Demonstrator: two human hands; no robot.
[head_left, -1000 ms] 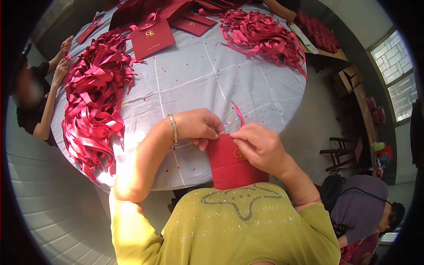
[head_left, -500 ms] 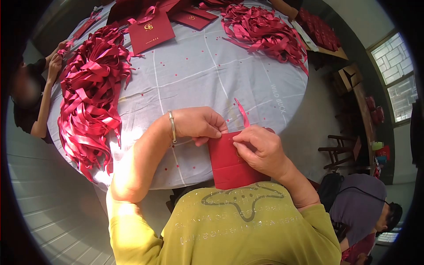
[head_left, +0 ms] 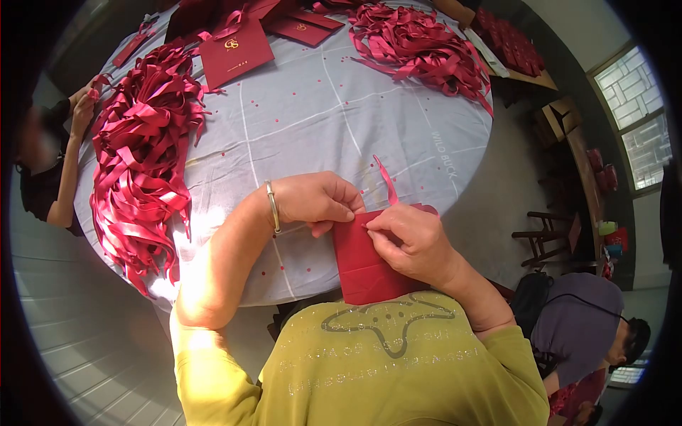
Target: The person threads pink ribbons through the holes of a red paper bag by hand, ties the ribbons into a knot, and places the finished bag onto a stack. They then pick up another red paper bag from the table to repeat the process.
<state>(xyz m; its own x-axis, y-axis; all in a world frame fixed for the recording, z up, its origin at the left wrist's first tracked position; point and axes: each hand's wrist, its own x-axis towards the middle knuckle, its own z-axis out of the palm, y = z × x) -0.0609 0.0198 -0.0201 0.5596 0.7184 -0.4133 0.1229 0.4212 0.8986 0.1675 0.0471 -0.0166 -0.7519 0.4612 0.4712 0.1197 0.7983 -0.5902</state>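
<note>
A dark red paper gift bag (head_left: pixel 362 266) is held against the table's near edge, in front of my chest. My left hand (head_left: pixel 323 201) pinches the bag's upper left corner between thumb and fingers. Over the bag's upper part is my right hand (head_left: pixel 408 238), its thumb and fingertips pinched near the top edge; what they hold, perhaps a ribbon end, is too small to make out. A pink-red ribbon (head_left: pixel 384 177) sticks up beyond the bag's top edge, behind my right hand.
Heaps of red ribbon lie at the left (head_left: pixel 145 156) and far right (head_left: pixel 419 50) of the cloth-covered table (head_left: pixel 284 135). Finished-looking red bags (head_left: pixel 236 57) lie at the back. A co-worker's arm (head_left: pixel 69 170) is at the left; another person (head_left: pixel 579 323) sits at the lower right.
My right hand has shifted slightly left along the bag's top. My left hand keeps its pinch on the corner. The whole view has moved a little.
</note>
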